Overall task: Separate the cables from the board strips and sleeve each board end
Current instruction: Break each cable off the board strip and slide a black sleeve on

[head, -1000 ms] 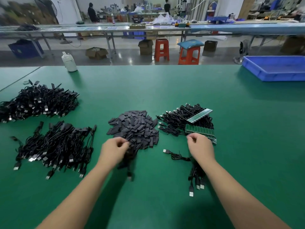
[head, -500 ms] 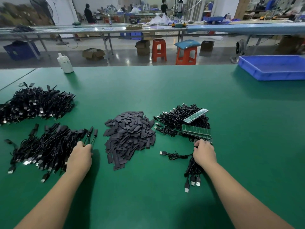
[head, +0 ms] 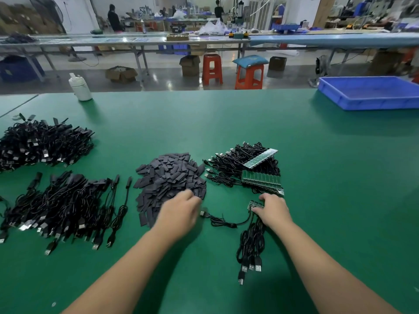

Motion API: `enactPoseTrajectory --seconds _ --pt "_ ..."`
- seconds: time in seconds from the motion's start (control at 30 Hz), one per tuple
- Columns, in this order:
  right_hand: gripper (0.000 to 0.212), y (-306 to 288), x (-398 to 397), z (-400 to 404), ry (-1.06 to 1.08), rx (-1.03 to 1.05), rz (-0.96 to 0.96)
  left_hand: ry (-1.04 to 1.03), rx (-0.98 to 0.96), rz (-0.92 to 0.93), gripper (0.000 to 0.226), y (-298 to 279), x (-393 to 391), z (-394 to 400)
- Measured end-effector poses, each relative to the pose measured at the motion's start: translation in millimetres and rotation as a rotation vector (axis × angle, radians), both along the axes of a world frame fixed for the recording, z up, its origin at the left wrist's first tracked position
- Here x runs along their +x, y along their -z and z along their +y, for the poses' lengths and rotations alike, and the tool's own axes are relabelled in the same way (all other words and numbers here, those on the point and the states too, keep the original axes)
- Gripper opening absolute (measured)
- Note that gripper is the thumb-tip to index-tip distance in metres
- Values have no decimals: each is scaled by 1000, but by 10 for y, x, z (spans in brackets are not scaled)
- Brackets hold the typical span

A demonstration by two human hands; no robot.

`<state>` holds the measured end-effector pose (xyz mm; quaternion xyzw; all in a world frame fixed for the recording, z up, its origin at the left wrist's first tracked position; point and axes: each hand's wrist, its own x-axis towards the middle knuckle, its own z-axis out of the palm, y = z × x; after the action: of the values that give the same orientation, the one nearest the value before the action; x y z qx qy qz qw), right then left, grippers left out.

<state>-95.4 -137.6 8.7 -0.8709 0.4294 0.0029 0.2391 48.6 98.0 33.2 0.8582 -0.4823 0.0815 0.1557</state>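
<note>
Since half a second ago my left hand (head: 179,214) has swung from the sleeved cables (head: 61,207) at nine o'clock onto the sleeve pile (head: 169,177), fingers blurred, apparently loose. My right hand (head: 273,209) pinches a short board strip (head: 255,204), its cables (head: 251,243) trailing toward six o'clock on the green table (head: 328,177).

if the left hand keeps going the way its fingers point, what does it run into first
The left hand points up and slightly right, at the near edge of the pile of black sleeves. Its fingertips look already at that edge, so the sleeves come first, though motion blur hides actual contact.
</note>
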Motion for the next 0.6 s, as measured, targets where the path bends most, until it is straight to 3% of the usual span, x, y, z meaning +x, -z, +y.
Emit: enactPoseTrajectory --seconds 0.17,0.27,0.4,0.5,0.6 --pt "57 -62 26 18 1 22 126 174 146 186 36 206 -478 -498" --pt "41 -108 12 -5 24 179 -29 90 231 308 41 287 -575 -627" --pt "16 -319 -17 51 -82 286 -248 -42 56 620 55 249 -583 -747" --pt "2 -487 22 134 -189 262 -290 -66 -42 713 38 132 -584 -826" --pt "5 -591 58 209 -224 164 -294 -105 -126 719 28 40 -583 -878"
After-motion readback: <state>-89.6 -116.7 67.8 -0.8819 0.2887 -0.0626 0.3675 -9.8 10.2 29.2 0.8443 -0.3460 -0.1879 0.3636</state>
